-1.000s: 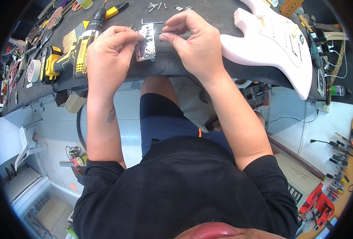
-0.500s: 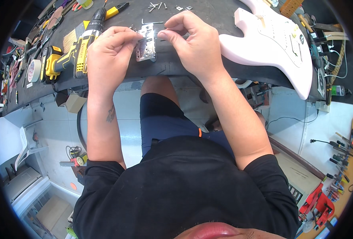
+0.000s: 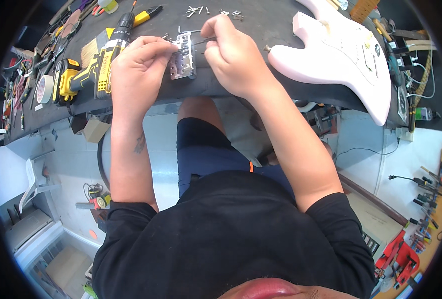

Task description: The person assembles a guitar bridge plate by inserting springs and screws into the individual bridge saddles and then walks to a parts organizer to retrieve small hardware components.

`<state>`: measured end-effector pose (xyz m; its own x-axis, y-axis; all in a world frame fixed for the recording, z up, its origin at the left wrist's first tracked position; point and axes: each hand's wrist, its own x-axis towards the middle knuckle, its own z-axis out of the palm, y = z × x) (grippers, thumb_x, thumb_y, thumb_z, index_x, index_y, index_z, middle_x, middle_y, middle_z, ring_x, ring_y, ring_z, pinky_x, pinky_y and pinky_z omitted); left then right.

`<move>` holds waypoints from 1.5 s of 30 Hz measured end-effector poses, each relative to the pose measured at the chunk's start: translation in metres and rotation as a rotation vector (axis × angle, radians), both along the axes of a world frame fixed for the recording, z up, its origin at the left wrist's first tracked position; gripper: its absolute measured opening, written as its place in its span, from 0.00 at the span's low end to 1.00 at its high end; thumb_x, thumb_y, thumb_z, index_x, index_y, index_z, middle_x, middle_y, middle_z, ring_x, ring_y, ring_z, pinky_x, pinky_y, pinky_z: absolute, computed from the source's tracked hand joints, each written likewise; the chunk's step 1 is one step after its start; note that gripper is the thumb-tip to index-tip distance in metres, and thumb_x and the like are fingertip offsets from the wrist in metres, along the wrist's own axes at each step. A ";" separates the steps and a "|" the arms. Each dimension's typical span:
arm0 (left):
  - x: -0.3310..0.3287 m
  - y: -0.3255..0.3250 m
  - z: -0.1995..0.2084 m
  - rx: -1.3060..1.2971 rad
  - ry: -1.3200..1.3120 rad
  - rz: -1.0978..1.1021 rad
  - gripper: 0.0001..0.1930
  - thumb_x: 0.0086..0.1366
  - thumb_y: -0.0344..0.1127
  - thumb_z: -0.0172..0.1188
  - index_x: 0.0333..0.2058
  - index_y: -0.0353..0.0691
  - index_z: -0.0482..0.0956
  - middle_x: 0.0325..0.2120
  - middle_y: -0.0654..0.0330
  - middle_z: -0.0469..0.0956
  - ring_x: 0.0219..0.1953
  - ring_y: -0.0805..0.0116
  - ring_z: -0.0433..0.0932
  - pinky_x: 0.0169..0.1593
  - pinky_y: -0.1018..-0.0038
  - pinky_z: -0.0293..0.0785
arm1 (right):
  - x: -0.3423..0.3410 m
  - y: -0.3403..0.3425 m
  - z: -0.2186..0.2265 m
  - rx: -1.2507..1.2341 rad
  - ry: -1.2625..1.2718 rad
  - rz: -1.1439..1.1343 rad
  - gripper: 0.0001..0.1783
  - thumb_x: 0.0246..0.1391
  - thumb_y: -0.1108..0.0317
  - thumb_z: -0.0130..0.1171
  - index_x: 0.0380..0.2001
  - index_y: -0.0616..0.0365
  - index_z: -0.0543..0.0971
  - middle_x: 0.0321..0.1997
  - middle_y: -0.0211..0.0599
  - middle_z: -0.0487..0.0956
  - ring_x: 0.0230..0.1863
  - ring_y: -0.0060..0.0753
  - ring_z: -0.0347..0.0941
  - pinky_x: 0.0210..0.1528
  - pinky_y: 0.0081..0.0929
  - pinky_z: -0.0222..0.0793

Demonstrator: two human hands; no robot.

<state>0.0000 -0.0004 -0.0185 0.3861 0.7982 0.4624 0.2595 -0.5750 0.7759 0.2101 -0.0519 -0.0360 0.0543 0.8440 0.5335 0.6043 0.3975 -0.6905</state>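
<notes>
A chrome guitar bridge rests on the dark bench mat between my hands. My left hand is closed in a pinch at the bridge's left side; what sits between its fingertips is too small to make out. Past the bridge's far right side, my right hand grips a thin dark hex key between thumb and curled index finger. The key's shaft points left across the bridge toward my left fingertips. Another L-shaped hex key lies just beyond the bridge, partly behind my right fingers.
A yellow-black cordless drill and a brush lie left, near a tape roll. Several screws and small metal pieces lie at the back. A pale pink guitar body occupies the right side, overhanging the bench edge.
My right hand has shifted slightly left and its fingers have curled tighter, with the hex key now reaching toward the bridge. My left hand keeps its pinch, almost unmoved.
</notes>
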 end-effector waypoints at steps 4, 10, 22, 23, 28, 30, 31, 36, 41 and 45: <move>-0.002 0.002 -0.002 0.018 -0.004 0.005 0.07 0.68 0.19 0.66 0.40 0.33 0.91 0.37 0.59 0.87 0.39 0.72 0.86 0.44 0.76 0.81 | -0.002 -0.009 0.006 -0.061 0.067 -0.007 0.10 0.73 0.64 0.57 0.44 0.62 0.75 0.30 0.52 0.82 0.36 0.62 0.81 0.39 0.49 0.74; 0.000 -0.004 0.005 -0.021 0.068 0.002 0.07 0.70 0.18 0.64 0.42 0.30 0.90 0.41 0.60 0.85 0.42 0.73 0.82 0.47 0.77 0.78 | 0.000 -0.004 0.009 -0.158 -0.072 -0.120 0.18 0.76 0.56 0.57 0.38 0.62 0.76 0.23 0.49 0.78 0.30 0.60 0.79 0.34 0.53 0.70; 0.001 -0.005 0.002 0.007 0.066 0.008 0.08 0.69 0.18 0.65 0.43 0.31 0.90 0.40 0.60 0.85 0.40 0.74 0.84 0.46 0.77 0.80 | 0.001 -0.002 0.009 -0.175 0.099 0.012 0.17 0.76 0.58 0.54 0.37 0.62 0.73 0.25 0.50 0.80 0.32 0.60 0.80 0.35 0.49 0.73; 0.001 -0.005 0.001 0.011 0.066 0.011 0.08 0.69 0.18 0.65 0.43 0.31 0.90 0.40 0.60 0.85 0.40 0.74 0.84 0.46 0.77 0.80 | 0.001 -0.001 0.009 -0.174 0.100 0.011 0.17 0.76 0.58 0.54 0.37 0.62 0.73 0.25 0.50 0.80 0.32 0.60 0.80 0.35 0.49 0.73; 0.003 -0.007 0.005 0.022 0.081 0.016 0.08 0.69 0.18 0.65 0.43 0.31 0.90 0.40 0.61 0.85 0.40 0.74 0.84 0.46 0.77 0.79 | 0.003 0.003 0.014 -0.267 -0.058 -0.047 0.22 0.76 0.55 0.55 0.32 0.64 0.74 0.26 0.52 0.80 0.32 0.61 0.79 0.36 0.51 0.72; 0.003 -0.007 0.006 -0.012 0.058 0.010 0.08 0.69 0.18 0.65 0.43 0.31 0.90 0.40 0.61 0.85 0.40 0.75 0.83 0.46 0.78 0.79 | -0.001 0.003 0.012 -0.208 -0.013 -0.023 0.22 0.76 0.55 0.55 0.32 0.64 0.74 0.26 0.52 0.81 0.32 0.61 0.79 0.36 0.51 0.72; 0.002 -0.007 0.005 -0.011 0.055 0.010 0.08 0.69 0.18 0.65 0.43 0.31 0.90 0.40 0.61 0.85 0.40 0.75 0.83 0.46 0.78 0.79 | -0.002 0.003 0.010 -0.151 0.032 0.002 0.22 0.75 0.55 0.56 0.32 0.64 0.74 0.27 0.52 0.81 0.33 0.62 0.79 0.37 0.51 0.72; 0.003 -0.005 0.002 -0.039 0.006 0.024 0.09 0.65 0.17 0.65 0.40 0.34 0.91 0.37 0.58 0.87 0.37 0.68 0.86 0.42 0.74 0.82 | 0.000 0.002 0.007 -0.120 0.083 -0.011 0.20 0.75 0.56 0.56 0.33 0.64 0.74 0.28 0.53 0.81 0.34 0.61 0.80 0.39 0.52 0.72; 0.003 -0.006 0.002 -0.026 0.004 0.024 0.09 0.65 0.18 0.65 0.41 0.33 0.91 0.37 0.58 0.87 0.37 0.69 0.86 0.42 0.74 0.82 | 0.006 0.003 0.011 -0.237 -0.027 0.030 0.15 0.73 0.60 0.55 0.42 0.63 0.72 0.26 0.52 0.80 0.36 0.63 0.80 0.40 0.53 0.72; 0.003 -0.006 0.002 -0.049 -0.010 0.017 0.09 0.66 0.18 0.65 0.40 0.33 0.91 0.37 0.58 0.87 0.36 0.68 0.86 0.42 0.74 0.82 | -0.002 0.005 0.005 -0.057 0.021 -0.008 0.17 0.74 0.60 0.55 0.36 0.64 0.72 0.25 0.53 0.78 0.35 0.64 0.78 0.39 0.53 0.71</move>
<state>0.0029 -0.0061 -0.0169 0.3677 0.8264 0.4265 0.2614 -0.5320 0.8054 0.2081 -0.0466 -0.0314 0.0716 0.8724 0.4834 0.5922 0.3528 -0.7244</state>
